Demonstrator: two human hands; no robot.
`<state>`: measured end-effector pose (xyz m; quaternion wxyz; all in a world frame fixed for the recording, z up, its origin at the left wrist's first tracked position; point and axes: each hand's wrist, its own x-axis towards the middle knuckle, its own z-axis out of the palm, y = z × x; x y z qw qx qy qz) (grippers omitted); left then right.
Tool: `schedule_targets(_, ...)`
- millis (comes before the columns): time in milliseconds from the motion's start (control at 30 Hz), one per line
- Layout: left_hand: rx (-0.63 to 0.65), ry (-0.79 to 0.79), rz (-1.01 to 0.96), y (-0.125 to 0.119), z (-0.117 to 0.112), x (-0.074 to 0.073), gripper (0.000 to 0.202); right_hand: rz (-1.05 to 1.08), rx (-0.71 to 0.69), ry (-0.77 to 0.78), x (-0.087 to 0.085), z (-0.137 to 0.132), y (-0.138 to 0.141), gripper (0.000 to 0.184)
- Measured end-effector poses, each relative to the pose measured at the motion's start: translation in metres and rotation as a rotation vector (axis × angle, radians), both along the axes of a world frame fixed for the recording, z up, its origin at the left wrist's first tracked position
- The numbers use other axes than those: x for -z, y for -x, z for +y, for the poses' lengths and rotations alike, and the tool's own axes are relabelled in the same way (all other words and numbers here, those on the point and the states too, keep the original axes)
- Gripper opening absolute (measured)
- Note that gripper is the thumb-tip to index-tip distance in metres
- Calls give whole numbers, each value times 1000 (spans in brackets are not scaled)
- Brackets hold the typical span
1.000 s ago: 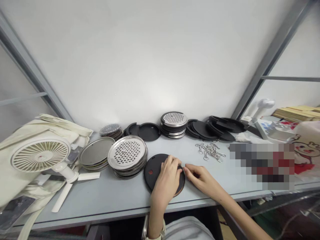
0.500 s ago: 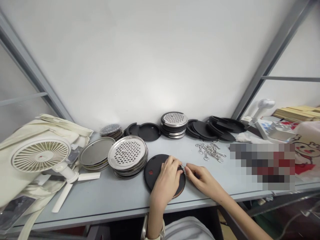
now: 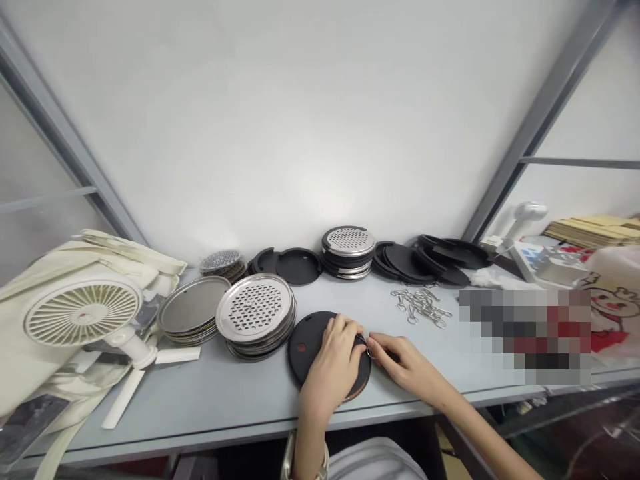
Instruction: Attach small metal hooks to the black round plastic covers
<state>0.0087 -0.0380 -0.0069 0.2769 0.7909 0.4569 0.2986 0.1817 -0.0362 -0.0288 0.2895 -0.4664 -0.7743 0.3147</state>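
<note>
A black round disc point(image 3: 305, 333) with a small red mark lies flat at the table's front. My left hand point(image 3: 335, 360) rests across it, fingers curled together toward its right edge, gripping it there. At that same edge my right hand point(image 3: 400, 360) pinches a small metal wire ring point(image 3: 369, 348) between thumb and forefinger. Part of the ring is hidden by my fingers. Behind my right hand lies a loose pile of similar wire rings with chain-like links point(image 3: 423, 303). Left of the disc stands a stack of perforated metal grater plates point(image 3: 256, 307).
Plain metal discs point(image 3: 193, 303) are stacked further left, beside a white fan point(image 3: 85, 312). Along the wall sit a stack of grater plates with black rims point(image 3: 349, 241), black round holders point(image 3: 300, 265) and more black holders point(image 3: 407, 260). A printed bag point(image 3: 615, 300) is at far right.
The ring at the disc's edge has turned slightly, and its loop now shows by my right fingertips. My left hand stays on the disc; the view has shifted a little.
</note>
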Motion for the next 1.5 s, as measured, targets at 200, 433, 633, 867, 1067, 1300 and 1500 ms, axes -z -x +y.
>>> schedule_targets(200,14,-29,21,0,0,-2,20,16,-24,-29,-1,0,0,36)
schedule_targets(433,18,-45,-8,0,0,-3,19,36,-21,-23,2,1,0,37)
schedule_targets(633,34,-74,-14,0,0,-7,17,64,-13,-10,2,1,-1,37)
schedule_targets(867,24,-93,6,0,2,-8,19,75,-32,-19,-4,-1,0,38)
schedule_targets(1067,41,-107,0,0,1,-8,21,77,-47,-45,-4,-2,0,36)
schedule_targets(1300,51,-89,-2,0,1,-9,22,67,-55,-57,-2,-1,0,35)
schedule_targets(1500,70,-97,4,0,1,-9,23,63,5,-87,0,-1,-1,36)
